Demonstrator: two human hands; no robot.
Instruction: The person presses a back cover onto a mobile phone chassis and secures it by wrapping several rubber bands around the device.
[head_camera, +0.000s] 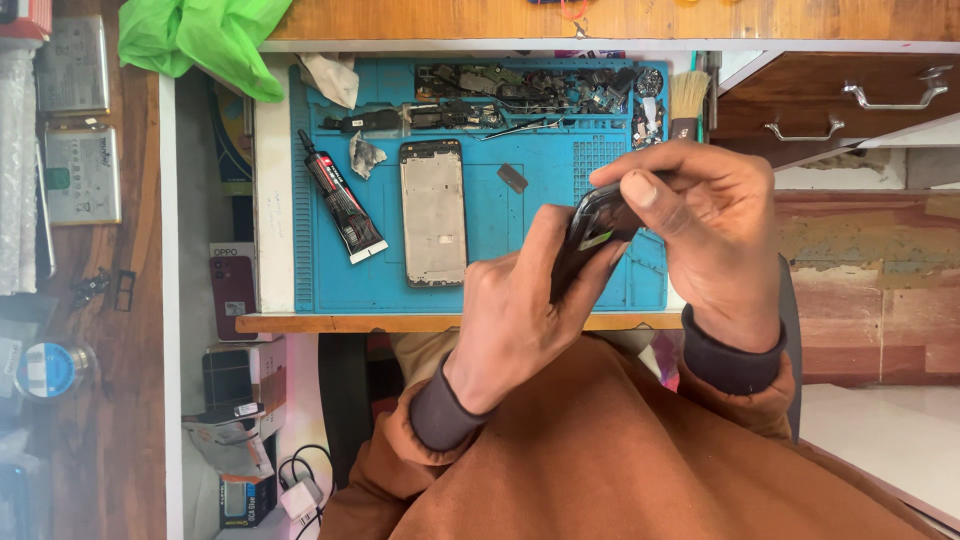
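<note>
- Both hands hold a black phone part (597, 222) above the near edge of the blue repair mat (520, 250), just over the person's lap.
- The left hand (520, 305) has its fingers closed around the part's lower end from below.
- The right hand (705, 225) pinches the upper end, with the thumb pressed on the rim.
- A pale phone frame (433, 212) lies flat in the middle of the mat, well apart from the hands.
- A black glue tube (340, 205) with a red band lies tilted to the left of the frame.
- Small dark parts (530, 92) fill the trays at the mat's far edge; a brush (688, 100) stands at the right end.
- A crumpled green bag (205, 40) sits at the tabletop's far left corner.
- Flat grey rectangular packs (80, 170) with small labels lie on the wooden shelf on the left.
- A dark red phone box (232, 290) lies below them, beside the tabletop.
</note>
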